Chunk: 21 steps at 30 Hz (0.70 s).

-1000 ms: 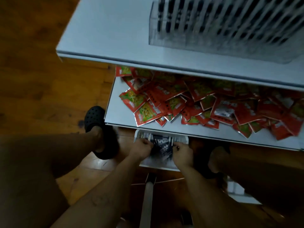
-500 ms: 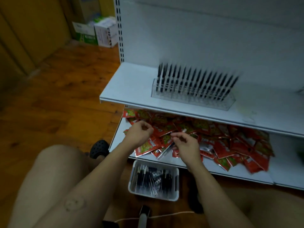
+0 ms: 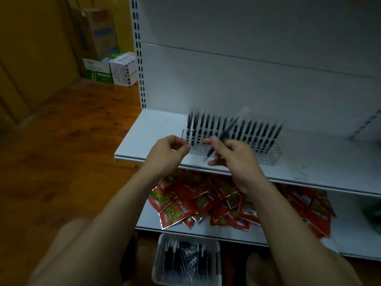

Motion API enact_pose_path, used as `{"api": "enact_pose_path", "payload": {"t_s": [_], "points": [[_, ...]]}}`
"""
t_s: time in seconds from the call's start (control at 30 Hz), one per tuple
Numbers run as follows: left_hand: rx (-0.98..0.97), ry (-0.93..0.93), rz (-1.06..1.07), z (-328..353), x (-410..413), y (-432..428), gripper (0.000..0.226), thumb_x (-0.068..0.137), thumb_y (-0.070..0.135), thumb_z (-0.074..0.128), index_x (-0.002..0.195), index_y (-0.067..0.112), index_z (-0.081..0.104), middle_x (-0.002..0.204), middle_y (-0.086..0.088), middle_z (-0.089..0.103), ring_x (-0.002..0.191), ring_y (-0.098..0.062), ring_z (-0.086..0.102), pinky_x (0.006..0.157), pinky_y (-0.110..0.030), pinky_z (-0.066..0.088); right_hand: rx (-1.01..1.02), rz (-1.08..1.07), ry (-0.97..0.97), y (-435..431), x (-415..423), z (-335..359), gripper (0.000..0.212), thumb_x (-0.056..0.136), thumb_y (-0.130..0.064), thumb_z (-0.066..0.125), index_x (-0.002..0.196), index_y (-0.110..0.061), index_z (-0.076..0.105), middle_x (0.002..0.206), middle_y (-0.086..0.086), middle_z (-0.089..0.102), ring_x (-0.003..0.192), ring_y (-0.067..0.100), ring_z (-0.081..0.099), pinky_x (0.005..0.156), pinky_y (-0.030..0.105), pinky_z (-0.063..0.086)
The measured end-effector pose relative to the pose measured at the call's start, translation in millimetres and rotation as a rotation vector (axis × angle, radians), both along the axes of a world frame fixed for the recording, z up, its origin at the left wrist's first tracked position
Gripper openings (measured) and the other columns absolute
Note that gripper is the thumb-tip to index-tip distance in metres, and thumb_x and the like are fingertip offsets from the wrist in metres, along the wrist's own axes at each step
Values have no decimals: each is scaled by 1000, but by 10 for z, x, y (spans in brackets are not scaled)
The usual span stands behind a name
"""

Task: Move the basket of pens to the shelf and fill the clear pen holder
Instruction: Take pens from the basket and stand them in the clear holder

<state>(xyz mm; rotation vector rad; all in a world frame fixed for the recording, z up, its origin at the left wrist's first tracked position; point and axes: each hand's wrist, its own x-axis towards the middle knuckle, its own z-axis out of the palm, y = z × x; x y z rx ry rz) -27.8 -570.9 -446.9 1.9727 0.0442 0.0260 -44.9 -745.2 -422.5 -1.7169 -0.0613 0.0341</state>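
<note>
Grip of right hand [image 3: 233, 155] tight on tilted black pen [image 3: 224, 133]; left hand [image 3: 167, 151] curled, contents unclear.

Floor [image 3: 68, 141]: reddish-brown wood boards. Shelving unit [image 3: 247, 79]: white metal, plain back panel, slotted upright [image 3: 138, 58] at its left edge. Wall [image 3: 31, 48]: yellow-brown. Cardboard boxes [image 3: 97, 32] are stacked in the corner, with small cartons [image 3: 121, 69] set before them. Lighting: dim throughout.

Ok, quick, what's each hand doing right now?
Left hand: fingers curled, holding anything cannot be told.
Right hand: pinching a black pen.
</note>
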Motion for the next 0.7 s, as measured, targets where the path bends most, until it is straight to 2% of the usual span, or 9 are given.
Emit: {"api": "enact_pose_path", "payload": {"t_s": [0.07, 0.13, 0.2, 0.27, 0.3, 0.37, 0.5, 0.6, 0.7], "points": [[-22, -10, 28, 9, 118, -7, 16, 93, 32, 59, 104, 23, 65, 95, 9, 64, 89, -11, 60, 79, -33, 53, -65, -13, -49, 16, 170, 28, 16, 91, -30, 62, 98, -22, 74, 93, -13, 72, 87, 7, 68, 89, 34, 56], [-30, 2, 69, -23, 268, -5, 16, 93, 31, 60, 105, 22, 63, 94, 7, 64, 86, -12, 60, 80, -34, 54, -77, -65, -87, 14, 355, 29, 21, 91, -21, 64, 110, -16, 71, 102, -12, 71, 96, 9, 68, 91, 38, 56], [-36, 36, 100, -82, 418, -6, 21, 92, 31, 60, 110, 20, 59, 96, 2, 64, 83, -14, 60, 76, -34, 53, -110, -125, -136, 6, 522, 12, 48, 88, -13, 68, 134, -15, 54, 100, -1, 70, 89, 16, 70, 86, 38, 58], [-35, 83, 118, -150, 553, -5, 28, 92, 31, 61, 117, 19, 55, 95, 0, 63, 80, -13, 59, 70, -31, 49, -194, -183, -190, 14, 652, -6, 86, 84, -8, 72, 151, -26, 22, 101, 4, 66, 81, 18, 70, 78, 33, 59], [-32, 101, 127, -178, 619, -4, 31, 92, 32, 61, 119, 19, 53, 93, 1, 62, 78, -12, 58, 69, -30, 47, -218, -201, -221, 25, 712, -7, 99, 82, -5, 73, 153, -33, 9, 106, 4, 63, 77, 18, 70, 72, 30, 60], [-22, 121, 150, -211, 752, 3, 36, 91, 32, 63, 122, 18, 50, 90, 5, 59, 77, -11, 56, 73, -31, 47, -250, -192, -305, 38, 834, -16, 110, 81, 0, 73, 150, -44, 0, 109, 0, 60, 70, 15, 69, 62, 25, 59], [-45, 193, 156, -247, 972, -5, 43, 88, 33, 67, 125, 20, 49, 99, 2, 58, 84, -13, 57, 85, -39, 54, -327, -178, -449, 91, 1040, -53, 90, 84, -7, 73, 145, -47, 20, 98, -5, 59, 69, 9, 65, 66, 21, 57], [-73, 268, 114, -296, 1029, -44, 40, 86, 32, 70, 121, 23, 53, 91, 1, 59, 79, -14, 58, 80, -38, 55, -316, -221, -480, 135, 1117, -125, 73, 87, -12, 70, 141, -40, 31, 93, -6, 59, 73, 4, 64, 70, 18, 55], [-83, 283, 97, -323, 1049, -53, 32, 85, 32, 71, 113, 25, 58, 87, -1, 63, 77, -18, 58, 72, -34, 53, -359, -214, -521, 170, 1139, -166, 67, 88, -13, 68, 141, -38, 34, 89, -16, 55, 77, 0, 62, 66, 9, 50]]}}
